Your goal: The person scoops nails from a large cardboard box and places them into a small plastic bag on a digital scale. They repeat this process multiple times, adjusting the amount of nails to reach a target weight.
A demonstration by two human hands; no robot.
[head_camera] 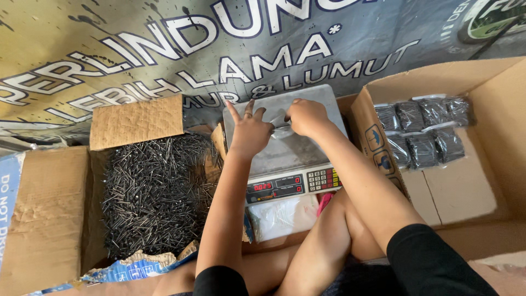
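1. The left hand (pixel 249 131) rests over the grey metal pan of a digital weighing scale (pixel 307 151). Its fingers are spread wide, and the thumb and forefinger pinch the left edge of a small clear plastic bag (pixel 279 125).
2. The right hand (pixel 307 116) is curled narrow, knuckles up, gripping the same bag from the right. The two hands are just beside each other, with the bag between them.
3. The bag sits on the far half of the scale pan; what it holds cannot be told.
4. At the near edge of the scale, a front panel shows red lit digits (pixel 275 188) on the left and a keypad (pixel 323 179) on the right.
5. To the left, an open brown cardboard box (pixel 49 214) holds a loose heap of dark steel nails (pixel 156 192).
6. To the right, a second open cardboard box (pixel 482 87) holds clear packets of dark nails (pixel 424 131) laid in two rows at its far end.
7. A printed grey and yellow tarpaulin (pixel 164 38) lies on the far side of everything.
8. Just near the scale, a stack of clear plastic bags (pixel 282 216) lies beside the person's knee.
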